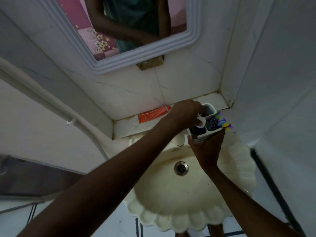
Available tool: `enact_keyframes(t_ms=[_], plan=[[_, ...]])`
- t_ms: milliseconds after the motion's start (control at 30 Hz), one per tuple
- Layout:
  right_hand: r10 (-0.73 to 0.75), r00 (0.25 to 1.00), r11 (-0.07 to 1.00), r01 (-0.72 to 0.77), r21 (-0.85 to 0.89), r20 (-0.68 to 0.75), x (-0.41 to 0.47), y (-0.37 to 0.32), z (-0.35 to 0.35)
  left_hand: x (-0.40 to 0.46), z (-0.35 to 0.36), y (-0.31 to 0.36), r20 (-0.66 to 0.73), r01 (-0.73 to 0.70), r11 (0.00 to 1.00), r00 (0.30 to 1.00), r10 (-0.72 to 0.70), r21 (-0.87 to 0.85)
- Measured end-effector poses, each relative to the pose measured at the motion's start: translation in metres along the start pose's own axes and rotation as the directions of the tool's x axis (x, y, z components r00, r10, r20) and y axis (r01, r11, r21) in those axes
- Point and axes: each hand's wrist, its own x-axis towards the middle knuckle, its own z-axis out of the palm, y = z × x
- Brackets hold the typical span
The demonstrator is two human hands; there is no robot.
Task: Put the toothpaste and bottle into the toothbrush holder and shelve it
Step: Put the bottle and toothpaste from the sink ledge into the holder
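My right hand (207, 147) grips the white toothbrush holder (211, 111) from below, holding it over the back of the sink. Several purple and yellow toothbrushes (218, 121) stick out of its right compartment. A dark bottle with a white cap (199, 126) stands in the near left compartment. My left hand (183, 111) reaches over the holder with its fingers at the bottle's cap; whether it still grips the cap is hidden. An orange toothpaste tube (153, 114) lies flat on the tiled shelf (215, 99), left of the holder.
A cream scalloped sink (236, 177) with a metal drain (181, 167) sits below the hands. A white-framed mirror (142, 53) hangs above the shelf. White tiled walls close in on both sides, and a white pipe (51, 106) runs down the left wall.
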Motion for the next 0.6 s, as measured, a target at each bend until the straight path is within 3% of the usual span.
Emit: enact_keyframes(t_ms=[200, 333, 600], plan=[[0.082, 0.996, 0.995, -0.082, 0.05, -0.015, 0.002, 0.001, 0.003, -0.028, 0.008, -0.092, -0.204, 0.281, 0.954, 0.932, -0.298, -0.108], [0.057, 0.997, 0.998, -0.055, 0.042, -0.05, 0.003, 0.0, 0.005, -0.035, 0.051, -0.139, -0.101, 0.433, 0.901, 0.895, -0.434, -0.027], [0.035, 0.999, 0.999, -0.035, 0.022, -0.027, 0.002, 0.004, 0.004, -0.027, 0.109, -0.162, -0.003, 0.487, 0.873, 0.873, -0.487, 0.019]])
